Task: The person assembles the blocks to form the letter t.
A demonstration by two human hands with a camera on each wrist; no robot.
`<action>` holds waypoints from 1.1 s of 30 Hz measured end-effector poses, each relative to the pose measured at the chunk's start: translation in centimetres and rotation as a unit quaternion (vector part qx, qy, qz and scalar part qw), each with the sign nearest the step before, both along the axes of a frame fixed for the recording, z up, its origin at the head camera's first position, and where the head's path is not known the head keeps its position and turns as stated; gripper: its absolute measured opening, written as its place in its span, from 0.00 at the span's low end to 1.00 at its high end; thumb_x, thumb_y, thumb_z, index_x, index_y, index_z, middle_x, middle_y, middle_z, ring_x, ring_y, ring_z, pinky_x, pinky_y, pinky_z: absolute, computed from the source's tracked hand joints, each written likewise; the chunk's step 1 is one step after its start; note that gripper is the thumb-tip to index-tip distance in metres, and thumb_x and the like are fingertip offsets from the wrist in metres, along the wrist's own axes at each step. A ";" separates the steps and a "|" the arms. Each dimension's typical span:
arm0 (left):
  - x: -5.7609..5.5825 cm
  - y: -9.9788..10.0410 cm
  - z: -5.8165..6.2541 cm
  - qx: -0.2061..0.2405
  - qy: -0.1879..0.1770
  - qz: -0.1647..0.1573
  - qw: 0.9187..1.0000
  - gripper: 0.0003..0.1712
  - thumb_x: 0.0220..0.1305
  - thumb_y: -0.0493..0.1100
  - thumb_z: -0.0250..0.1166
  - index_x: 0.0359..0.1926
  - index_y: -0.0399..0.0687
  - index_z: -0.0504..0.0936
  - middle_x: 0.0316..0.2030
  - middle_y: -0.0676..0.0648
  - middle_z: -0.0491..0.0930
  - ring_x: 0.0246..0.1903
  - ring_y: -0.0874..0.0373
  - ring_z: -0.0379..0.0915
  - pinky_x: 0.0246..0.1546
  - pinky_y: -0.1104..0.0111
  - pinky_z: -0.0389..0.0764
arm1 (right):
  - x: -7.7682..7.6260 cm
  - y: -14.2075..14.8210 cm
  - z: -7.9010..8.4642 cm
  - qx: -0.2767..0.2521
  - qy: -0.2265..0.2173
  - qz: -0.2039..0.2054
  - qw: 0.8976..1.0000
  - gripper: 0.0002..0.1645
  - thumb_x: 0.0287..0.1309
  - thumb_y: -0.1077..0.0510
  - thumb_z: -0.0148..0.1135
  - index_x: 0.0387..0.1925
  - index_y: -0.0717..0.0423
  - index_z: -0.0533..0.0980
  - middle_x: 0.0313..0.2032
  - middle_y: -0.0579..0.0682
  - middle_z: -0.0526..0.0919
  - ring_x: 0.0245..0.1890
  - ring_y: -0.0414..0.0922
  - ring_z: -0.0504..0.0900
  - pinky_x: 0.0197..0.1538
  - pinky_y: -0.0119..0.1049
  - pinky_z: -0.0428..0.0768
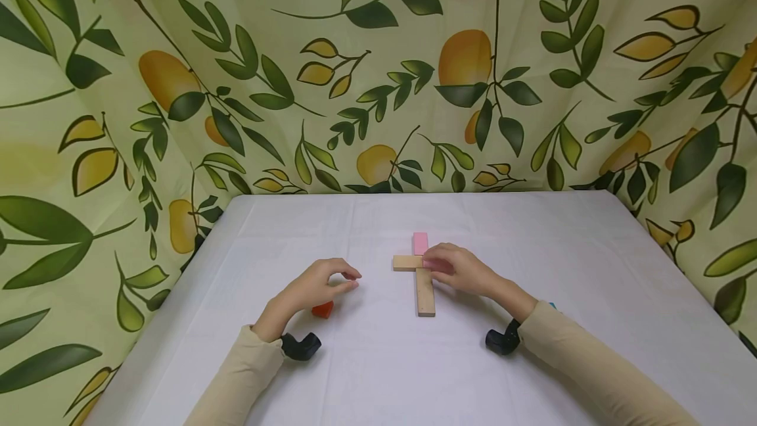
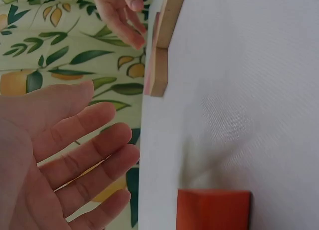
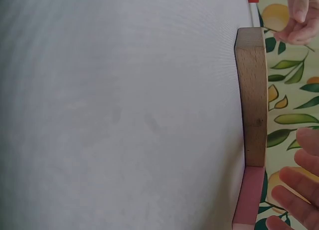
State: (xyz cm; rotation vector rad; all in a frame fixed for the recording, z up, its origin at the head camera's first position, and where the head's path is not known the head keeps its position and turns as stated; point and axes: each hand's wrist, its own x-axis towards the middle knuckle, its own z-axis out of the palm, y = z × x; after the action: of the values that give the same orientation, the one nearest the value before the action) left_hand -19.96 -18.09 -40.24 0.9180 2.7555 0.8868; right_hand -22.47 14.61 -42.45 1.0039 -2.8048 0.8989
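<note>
Wooden blocks lie in a cross-like layout on the white cloth. A long plain wooden block (image 1: 425,294) points toward me, a shorter plain block (image 1: 405,263) extends left and a pink block (image 1: 420,242) lies at the far end. Another pink block (image 3: 248,200), on the right side, is mostly hidden by my right hand in the head view. My right hand (image 1: 461,269) hovers over that side with loosely spread fingers, holding nothing. Left of the layout, my left hand (image 1: 319,283) is in the air, fingers relaxed, above a red block (image 1: 322,309).
A small blue piece (image 1: 552,306) shows partly behind my right forearm. Black wrist mounts (image 1: 301,346) sit under both wrists. The white-covered table (image 1: 367,373) ends at a curtain (image 1: 378,84) printed with leaves and fruit.
</note>
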 end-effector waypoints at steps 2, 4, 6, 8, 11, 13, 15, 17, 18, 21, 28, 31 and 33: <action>0.1 -0.4 -0.1 0.004 -0.003 0.002 1.000 0.13 0.65 0.46 0.63 0.46 0.44 0.85 0.41 0.49 0.85 0.44 0.56 0.79 0.52 0.56 0.80 | 0.1 0.0 0.0 0.006 -0.001 0.005 1.000 0.21 0.56 0.60 0.67 0.52 0.59 0.78 0.50 0.55 0.83 0.52 0.51 0.80 0.59 0.50 0.78; 0.2 -0.7 -0.1 0.007 -0.005 0.004 1.000 0.13 0.65 0.45 0.63 0.45 0.44 0.85 0.40 0.50 0.85 0.44 0.56 0.79 0.52 0.56 0.80 | 0.1 -0.1 0.1 0.014 -0.002 0.009 1.000 0.21 0.57 0.60 0.66 0.52 0.59 0.77 0.51 0.55 0.83 0.53 0.52 0.80 0.60 0.50 0.78; 0.3 -1.0 -0.2 0.009 -0.007 0.006 1.000 0.12 0.64 0.45 0.63 0.45 0.45 0.85 0.39 0.50 0.85 0.43 0.57 0.79 0.51 0.57 0.80 | 0.1 -0.2 0.1 0.021 -0.003 0.013 1.000 0.21 0.57 0.59 0.65 0.53 0.60 0.77 0.52 0.56 0.82 0.55 0.53 0.79 0.61 0.51 0.77; 0.4 -1.3 -0.4 0.010 -0.011 0.010 1.000 0.12 0.64 0.45 0.64 0.44 0.45 0.85 0.39 0.51 0.85 0.43 0.57 0.79 0.51 0.58 0.80 | 0.2 -0.2 0.1 0.027 -0.002 0.019 0.999 0.21 0.58 0.59 0.65 0.53 0.61 0.77 0.54 0.57 0.81 0.57 0.54 0.78 0.62 0.51 0.76; 0.5 -1.8 -0.5 0.008 -0.019 0.017 1.000 0.11 0.64 0.45 0.64 0.44 0.46 0.85 0.39 0.52 0.85 0.43 0.59 0.79 0.52 0.59 0.80 | 0.2 -0.3 0.1 0.037 -0.004 0.029 0.999 0.22 0.59 0.58 0.64 0.54 0.62 0.77 0.57 0.58 0.80 0.60 0.56 0.77 0.64 0.52 0.74; 0.6 -2.1 -0.6 0.010 -0.026 0.022 0.999 0.12 0.64 0.45 0.64 0.44 0.46 0.85 0.39 0.52 0.84 0.43 0.60 0.78 0.53 0.59 0.79 | 0.2 -0.4 0.1 0.042 -0.005 0.038 0.998 0.23 0.59 0.58 0.64 0.55 0.63 0.76 0.59 0.59 0.78 0.61 0.57 0.76 0.64 0.52 0.73; 0.7 -2.5 -0.6 0.014 -0.030 0.020 0.999 0.12 0.64 0.46 0.64 0.44 0.45 0.85 0.39 0.52 0.84 0.42 0.60 0.78 0.53 0.59 0.79 | 0.2 -0.4 0.2 0.048 -0.008 0.045 0.998 0.24 0.59 0.58 0.63 0.56 0.63 0.76 0.61 0.60 0.77 0.63 0.57 0.74 0.65 0.52 0.72; 0.8 -2.9 -0.6 0.022 -0.034 0.020 0.999 0.12 0.63 0.46 0.64 0.43 0.45 0.86 0.38 0.52 0.84 0.42 0.61 0.78 0.53 0.59 0.79 | 0.1 -0.3 0.1 0.051 -0.011 0.052 0.997 0.25 0.59 0.58 0.63 0.57 0.64 0.75 0.62 0.60 0.75 0.64 0.58 0.73 0.66 0.52 0.72; 0.8 -3.1 -0.7 0.026 -0.036 0.020 0.999 0.12 0.63 0.46 0.64 0.43 0.46 0.86 0.38 0.52 0.84 0.42 0.62 0.77 0.53 0.60 0.79 | 0.1 -0.3 0.1 0.053 -0.012 0.054 0.997 0.25 0.60 0.58 0.63 0.57 0.64 0.75 0.63 0.60 0.75 0.65 0.58 0.73 0.66 0.53 0.72; 0.9 -3.6 -1.0 0.029 -0.034 0.020 0.999 0.11 0.63 0.47 0.64 0.42 0.47 0.86 0.38 0.53 0.84 0.41 0.61 0.77 0.52 0.62 0.79 | 0.0 -0.2 0.0 0.057 -0.014 0.062 0.996 0.25 0.60 0.58 0.63 0.57 0.64 0.75 0.64 0.61 0.73 0.65 0.59 0.72 0.66 0.53 0.71; 0.9 -4.5 -1.5 0.037 -0.017 0.017 0.999 0.10 0.61 0.44 0.66 0.42 0.46 0.86 0.37 0.50 0.85 0.40 0.59 0.78 0.51 0.62 0.79 | -0.2 -0.1 -0.1 0.068 -0.014 0.072 0.995 0.26 0.60 0.58 0.63 0.58 0.65 0.74 0.66 0.62 0.71 0.67 0.59 0.70 0.66 0.53 0.70; 1.0 -5.0 -1.5 0.038 -0.011 0.012 0.999 0.11 0.60 0.45 0.67 0.42 0.45 0.86 0.38 0.49 0.85 0.40 0.59 0.78 0.50 0.64 0.79 | -0.2 -0.2 -0.1 0.077 -0.018 0.071 0.994 0.27 0.60 0.58 0.63 0.59 0.64 0.73 0.67 0.62 0.70 0.68 0.59 0.69 0.67 0.53 0.70; 1.0 -5.4 -1.6 0.041 -0.018 0.016 0.999 0.12 0.59 0.46 0.68 0.43 0.46 0.85 0.38 0.49 0.85 0.40 0.58 0.78 0.49 0.65 0.79 | -0.3 -0.2 -0.1 0.080 -0.020 0.071 0.994 0.28 0.59 0.58 0.64 0.60 0.64 0.73 0.67 0.62 0.69 0.68 0.59 0.69 0.67 0.53 0.70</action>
State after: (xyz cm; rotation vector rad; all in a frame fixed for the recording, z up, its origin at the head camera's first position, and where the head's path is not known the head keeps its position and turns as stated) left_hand -18.93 -23.44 -41.84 0.8646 2.7282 1.0172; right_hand -22.74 14.41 -42.59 1.2346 -2.9094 0.7218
